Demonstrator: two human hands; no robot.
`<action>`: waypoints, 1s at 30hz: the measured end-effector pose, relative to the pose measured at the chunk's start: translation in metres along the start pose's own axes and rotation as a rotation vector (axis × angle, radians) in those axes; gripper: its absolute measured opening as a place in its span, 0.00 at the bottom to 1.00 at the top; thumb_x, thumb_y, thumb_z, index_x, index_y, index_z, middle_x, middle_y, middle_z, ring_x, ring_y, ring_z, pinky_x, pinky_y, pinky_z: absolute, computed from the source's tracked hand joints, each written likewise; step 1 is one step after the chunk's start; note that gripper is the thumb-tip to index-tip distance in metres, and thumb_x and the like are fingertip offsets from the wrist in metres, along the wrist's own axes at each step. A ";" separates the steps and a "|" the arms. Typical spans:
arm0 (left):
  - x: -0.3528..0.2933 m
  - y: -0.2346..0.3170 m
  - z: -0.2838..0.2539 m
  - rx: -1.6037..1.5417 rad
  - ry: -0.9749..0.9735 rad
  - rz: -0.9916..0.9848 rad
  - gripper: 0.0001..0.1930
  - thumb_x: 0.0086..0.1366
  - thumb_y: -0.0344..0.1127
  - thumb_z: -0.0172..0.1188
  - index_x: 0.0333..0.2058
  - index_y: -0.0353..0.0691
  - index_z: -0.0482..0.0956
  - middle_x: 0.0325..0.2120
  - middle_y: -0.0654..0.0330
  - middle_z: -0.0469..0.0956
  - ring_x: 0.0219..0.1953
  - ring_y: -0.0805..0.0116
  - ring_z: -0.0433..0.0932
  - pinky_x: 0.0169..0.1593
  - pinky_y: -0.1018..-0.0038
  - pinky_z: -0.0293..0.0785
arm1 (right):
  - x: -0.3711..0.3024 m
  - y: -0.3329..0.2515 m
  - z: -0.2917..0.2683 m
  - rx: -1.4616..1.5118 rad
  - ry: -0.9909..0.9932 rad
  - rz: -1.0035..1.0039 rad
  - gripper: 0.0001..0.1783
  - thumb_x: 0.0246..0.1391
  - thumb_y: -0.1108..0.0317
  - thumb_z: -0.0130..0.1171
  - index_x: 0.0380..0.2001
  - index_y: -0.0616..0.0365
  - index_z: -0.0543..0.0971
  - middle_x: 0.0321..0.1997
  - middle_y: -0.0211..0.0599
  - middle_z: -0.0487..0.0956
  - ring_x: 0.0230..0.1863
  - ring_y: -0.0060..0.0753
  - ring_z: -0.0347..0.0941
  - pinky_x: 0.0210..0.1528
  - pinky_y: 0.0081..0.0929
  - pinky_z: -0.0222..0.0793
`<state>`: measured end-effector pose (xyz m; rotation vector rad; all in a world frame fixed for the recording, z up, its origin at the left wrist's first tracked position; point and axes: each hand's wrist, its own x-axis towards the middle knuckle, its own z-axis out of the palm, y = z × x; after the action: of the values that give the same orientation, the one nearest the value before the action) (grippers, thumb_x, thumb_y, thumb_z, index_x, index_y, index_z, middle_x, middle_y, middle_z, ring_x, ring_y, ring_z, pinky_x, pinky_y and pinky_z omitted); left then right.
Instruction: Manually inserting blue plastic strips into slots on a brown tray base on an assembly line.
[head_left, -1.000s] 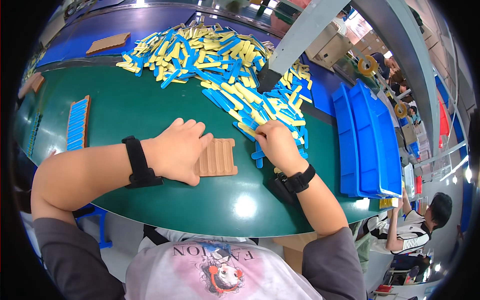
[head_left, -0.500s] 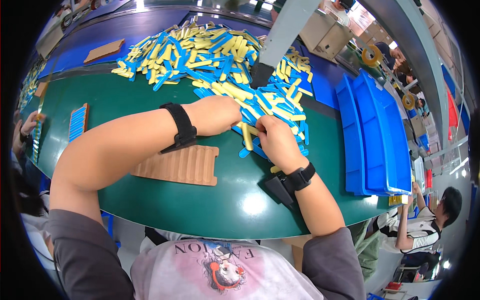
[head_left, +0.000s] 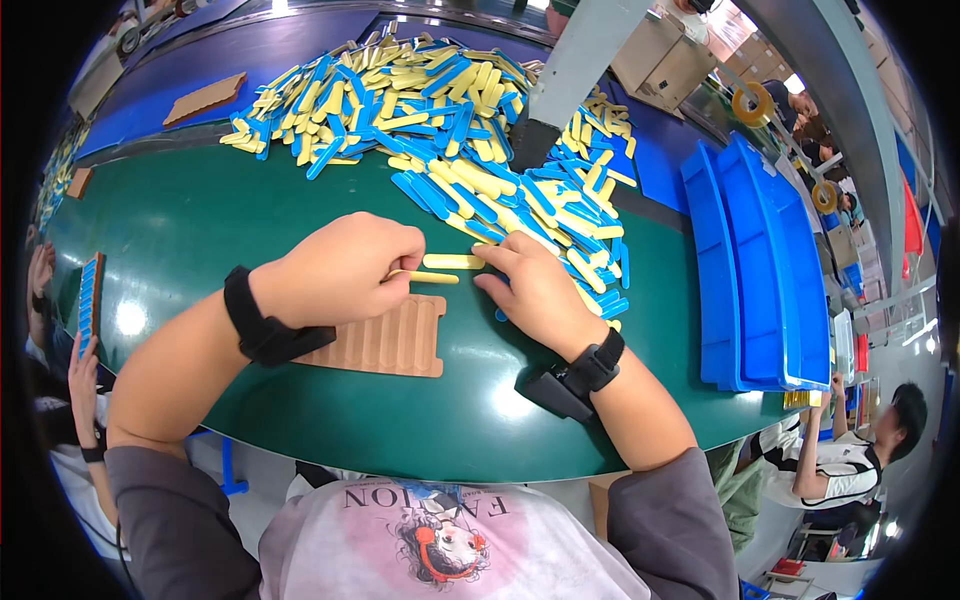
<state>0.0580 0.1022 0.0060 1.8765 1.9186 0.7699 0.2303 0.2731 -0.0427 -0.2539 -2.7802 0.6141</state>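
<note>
My left hand (head_left: 350, 268) is closed, pinching one end of a short flat yellow strip (head_left: 434, 278) with rounded ends. Below it lies a brown ridged cardboard tray (head_left: 385, 338), partly covered by that hand and wrist. My right hand (head_left: 545, 295) has its thumb and index finger apart. Its index fingertip touches the right end of another yellow strip (head_left: 450, 261), just above the one in my left hand. Beyond both hands spreads a heap of loose yellow and blue strips (head_left: 400, 105), which runs down toward my right hand.
Nested blue plastic bins (head_left: 740, 270) stand at the right of the green table (head_left: 230, 390). A grey metal post (head_left: 575, 80) rises through the heap. At the far left is a tray filled with blue strips (head_left: 90, 300), near a co-worker's hand (head_left: 83, 375). Another cardboard piece (head_left: 205, 98) lies behind.
Both hands have drawn back from the heap, the left one moving left with a yellow strip. My right thumb and index finger have spread. The filled tray at far left has shifted further left.
</note>
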 end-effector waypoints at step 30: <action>-0.063 0.001 0.038 0.506 0.224 0.243 0.10 0.49 0.29 0.56 0.31 0.30 0.75 0.25 0.55 0.70 0.30 0.59 0.71 0.35 0.66 0.69 | -0.039 -0.086 0.010 -0.145 0.106 -0.217 0.15 0.42 0.80 0.57 0.38 0.70 0.75 0.41 0.50 0.72 0.38 0.48 0.72 0.40 0.34 0.72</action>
<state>0.0856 0.0454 -0.0314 2.4491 2.2050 0.6218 0.2545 0.1834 -0.0231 -0.0117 -2.7030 0.3366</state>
